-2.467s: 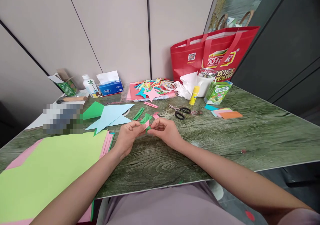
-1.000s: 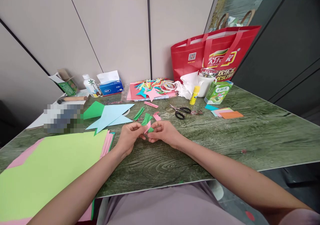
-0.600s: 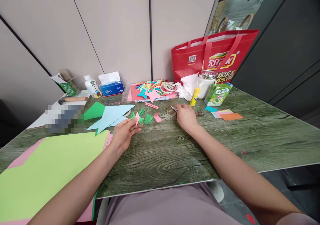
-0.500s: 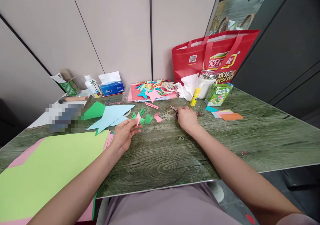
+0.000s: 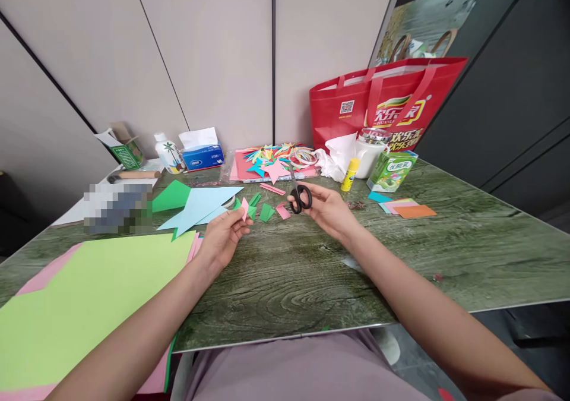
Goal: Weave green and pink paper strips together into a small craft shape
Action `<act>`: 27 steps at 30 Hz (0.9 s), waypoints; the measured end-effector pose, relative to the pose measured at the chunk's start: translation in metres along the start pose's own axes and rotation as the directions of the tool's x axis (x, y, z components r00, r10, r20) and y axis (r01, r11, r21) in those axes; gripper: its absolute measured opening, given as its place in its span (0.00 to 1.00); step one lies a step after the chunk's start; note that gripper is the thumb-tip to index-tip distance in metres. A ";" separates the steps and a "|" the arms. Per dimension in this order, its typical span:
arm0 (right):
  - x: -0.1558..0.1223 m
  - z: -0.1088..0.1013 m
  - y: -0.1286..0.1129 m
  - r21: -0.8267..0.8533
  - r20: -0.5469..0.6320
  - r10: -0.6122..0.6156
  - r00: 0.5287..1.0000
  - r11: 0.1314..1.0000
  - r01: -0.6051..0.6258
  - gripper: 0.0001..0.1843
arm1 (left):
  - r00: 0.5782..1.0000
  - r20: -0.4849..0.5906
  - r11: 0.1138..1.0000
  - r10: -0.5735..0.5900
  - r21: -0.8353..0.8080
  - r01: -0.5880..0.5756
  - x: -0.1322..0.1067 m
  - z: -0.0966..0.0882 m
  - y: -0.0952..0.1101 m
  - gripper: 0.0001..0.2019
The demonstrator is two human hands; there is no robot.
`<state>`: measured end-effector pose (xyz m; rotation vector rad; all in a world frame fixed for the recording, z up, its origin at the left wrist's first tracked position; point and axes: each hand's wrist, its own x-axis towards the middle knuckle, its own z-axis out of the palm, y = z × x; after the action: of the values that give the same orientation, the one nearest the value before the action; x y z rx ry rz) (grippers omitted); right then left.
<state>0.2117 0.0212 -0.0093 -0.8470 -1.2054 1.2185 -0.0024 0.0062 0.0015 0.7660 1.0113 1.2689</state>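
Between the thumb and fingers of my left hand (image 5: 226,234) is a small folded piece of pink paper (image 5: 244,209), held just above the table. My right hand (image 5: 327,208) holds a pair of black-handled scissors (image 5: 301,199), blades pointing up and away from me. Several green paper scraps (image 5: 266,212) and a pink paper scrap (image 5: 282,211) lie between my hands. Behind them rests a narrow pink strip (image 5: 272,189). A light blue paper star (image 5: 200,206) lies left of my left hand, partly over green paper (image 5: 171,196).
Large green sheets (image 5: 102,306) cover the near left. At the back stand a bottle (image 5: 168,153), a tissue pack (image 5: 202,157), a yellow glue stick (image 5: 350,174), a white mug (image 5: 366,158), a green drink carton (image 5: 392,172) and a red bag (image 5: 338,116). Coloured papers (image 5: 416,211) lie right.
My right hand has raised the scissors off the table and turned them, moving slightly left. My left hand still pinches the pink paper in nearly the same place.
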 end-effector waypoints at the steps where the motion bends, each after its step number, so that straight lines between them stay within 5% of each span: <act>1: -0.002 0.004 -0.002 0.088 0.050 0.034 0.998 0.995 -0.039 0.22 | 0.999 0.020 0.999 0.025 0.039 -0.026 0.000 0.000 -0.001 0.08; 5: -0.009 0.012 -0.004 0.130 0.086 0.107 0.991 0.985 -0.117 0.23 | 0.976 0.083 0.906 0.199 0.364 -0.216 -0.002 -0.002 -0.004 0.10; 9: -0.011 0.011 0.001 -0.256 0.056 -0.094 0.994 0.961 0.106 0.20 | 0.955 0.165 0.776 0.246 0.557 -0.296 -0.001 -0.002 -0.005 0.10; 12: -0.014 0.010 0.001 -0.546 0.322 -0.285 0.903 0.724 0.423 0.18 | 0.977 0.158 0.824 0.145 0.528 -0.207 0.001 -0.004 -0.003 0.11; 16: -0.018 0.008 -0.001 -0.644 0.621 -0.212 0.755 0.412 0.645 0.26 | 0.995 0.093 0.859 0.037 0.507 -0.079 0.005 -0.007 0.001 0.12; 21: -0.019 0.010 -0.001 -0.678 0.714 -0.113 0.691 0.137 0.722 0.23 | 0.994 0.101 0.813 -0.032 0.582 -0.033 0.011 -0.011 0.000 0.13; 27: -0.022 0.018 0.003 -0.657 0.754 -0.047 0.655 -0.027 0.754 0.16 | 0.987 0.136 0.774 -0.085 0.632 -0.020 0.014 -0.013 -0.004 0.10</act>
<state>0.1956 -0.0015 -0.0130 -0.8612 -2.6798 -0.2269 -0.0125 0.0181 -0.0098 1.3397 1.3336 0.8019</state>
